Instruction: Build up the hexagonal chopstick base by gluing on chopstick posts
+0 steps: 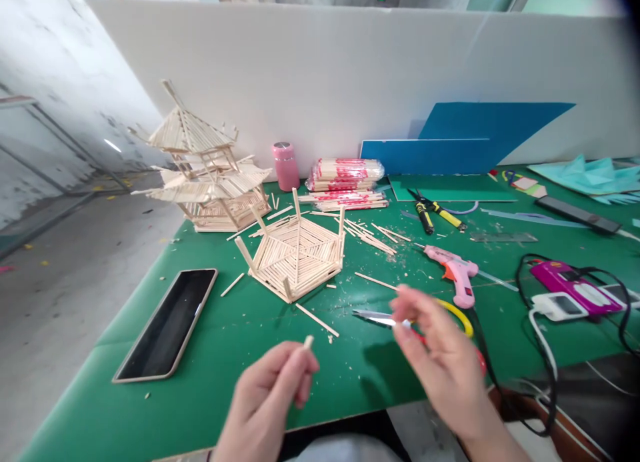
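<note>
Within the pinching left grip sits a pale stick, tip jutting out; the right grip is spread.

On our green table we see a phone lower left, a hexagonal stick base mid-frame, a pink glue gun right of centre.

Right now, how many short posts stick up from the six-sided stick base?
5 show on the stick base: the front post, left post, back-left post, back post and right post.
</note>
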`<action>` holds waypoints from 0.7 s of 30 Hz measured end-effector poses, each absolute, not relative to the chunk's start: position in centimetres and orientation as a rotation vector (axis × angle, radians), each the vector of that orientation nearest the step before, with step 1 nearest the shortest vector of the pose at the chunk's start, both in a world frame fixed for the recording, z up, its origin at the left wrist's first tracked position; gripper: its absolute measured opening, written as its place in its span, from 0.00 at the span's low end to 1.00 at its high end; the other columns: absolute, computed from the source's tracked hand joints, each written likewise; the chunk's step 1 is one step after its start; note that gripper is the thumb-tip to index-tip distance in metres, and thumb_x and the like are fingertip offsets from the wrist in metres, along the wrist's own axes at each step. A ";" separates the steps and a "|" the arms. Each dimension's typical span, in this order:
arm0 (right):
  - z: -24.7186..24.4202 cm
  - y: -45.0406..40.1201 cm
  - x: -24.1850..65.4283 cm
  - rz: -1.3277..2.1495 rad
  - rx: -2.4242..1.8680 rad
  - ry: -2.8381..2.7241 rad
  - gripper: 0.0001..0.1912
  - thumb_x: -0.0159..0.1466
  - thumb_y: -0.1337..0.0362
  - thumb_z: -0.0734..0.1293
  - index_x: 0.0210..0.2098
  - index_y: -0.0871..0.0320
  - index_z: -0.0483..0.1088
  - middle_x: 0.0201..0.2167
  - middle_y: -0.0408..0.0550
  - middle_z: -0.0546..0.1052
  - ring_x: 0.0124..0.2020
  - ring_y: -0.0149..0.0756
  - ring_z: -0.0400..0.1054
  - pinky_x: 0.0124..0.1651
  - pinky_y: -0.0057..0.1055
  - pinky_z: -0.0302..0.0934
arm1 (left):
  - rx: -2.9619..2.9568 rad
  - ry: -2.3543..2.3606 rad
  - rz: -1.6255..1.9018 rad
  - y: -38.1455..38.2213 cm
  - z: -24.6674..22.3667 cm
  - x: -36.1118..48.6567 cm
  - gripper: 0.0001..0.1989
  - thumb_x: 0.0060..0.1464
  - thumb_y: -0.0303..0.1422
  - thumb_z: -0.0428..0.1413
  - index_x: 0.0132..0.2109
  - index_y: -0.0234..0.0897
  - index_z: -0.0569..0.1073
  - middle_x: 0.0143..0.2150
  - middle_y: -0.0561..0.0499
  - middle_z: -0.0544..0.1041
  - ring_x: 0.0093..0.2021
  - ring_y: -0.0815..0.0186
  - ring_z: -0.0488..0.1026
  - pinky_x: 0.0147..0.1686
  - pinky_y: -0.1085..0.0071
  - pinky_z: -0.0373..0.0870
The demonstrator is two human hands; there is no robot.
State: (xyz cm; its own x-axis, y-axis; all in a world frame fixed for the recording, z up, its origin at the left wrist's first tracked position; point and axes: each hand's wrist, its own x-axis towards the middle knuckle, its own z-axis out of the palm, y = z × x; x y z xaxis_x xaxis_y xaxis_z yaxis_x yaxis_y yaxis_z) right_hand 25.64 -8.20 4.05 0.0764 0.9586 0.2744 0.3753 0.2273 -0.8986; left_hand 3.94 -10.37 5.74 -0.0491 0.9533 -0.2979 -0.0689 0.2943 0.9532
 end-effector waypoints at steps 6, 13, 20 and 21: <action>2.5 -7.1 19.0 1.328 -0.997 -1.264 0.06 0.59 0.62 0.64 0.30 0.56 0.71 0.35 0.47 0.70 0.36 0.33 0.67 0.36 0.27 0.65 | 0.703 1.094 1.021 -8.4 4.3 7.2 0.16 0.47 0.42 0.56 0.23 0.33 0.68 0.18 0.56 0.62 0.21 0.74 0.55 0.23 0.77 0.54; 1.1 -6.2 17.0 1.779 -0.808 -0.876 0.08 0.56 0.59 0.66 0.30 0.58 0.68 0.17 0.36 0.65 0.14 0.26 0.62 0.17 0.25 0.61 | 0.550 0.934 1.013 -7.8 2.2 6.1 0.16 0.49 0.41 0.54 0.23 0.32 0.67 0.17 0.56 0.61 0.20 0.75 0.55 0.22 0.76 0.50; 1.2 -5.0 16.6 1.735 -0.887 -0.967 0.10 0.56 0.58 0.66 0.30 0.58 0.68 0.13 0.36 0.68 0.14 0.28 0.64 0.19 0.26 0.62 | 0.565 0.962 1.020 -7.2 2.3 5.4 0.12 0.49 0.37 0.55 0.26 0.32 0.69 0.20 0.55 0.63 0.22 0.75 0.57 0.23 0.76 0.52; 1.2 -4.8 16.6 1.705 -0.907 -0.964 0.09 0.56 0.59 0.66 0.30 0.58 0.68 0.15 0.37 0.69 0.16 0.27 0.65 0.20 0.25 0.62 | 0.583 0.984 1.016 -7.1 2.3 5.4 0.12 0.49 0.37 0.56 0.26 0.32 0.69 0.20 0.55 0.63 0.22 0.74 0.57 0.23 0.76 0.53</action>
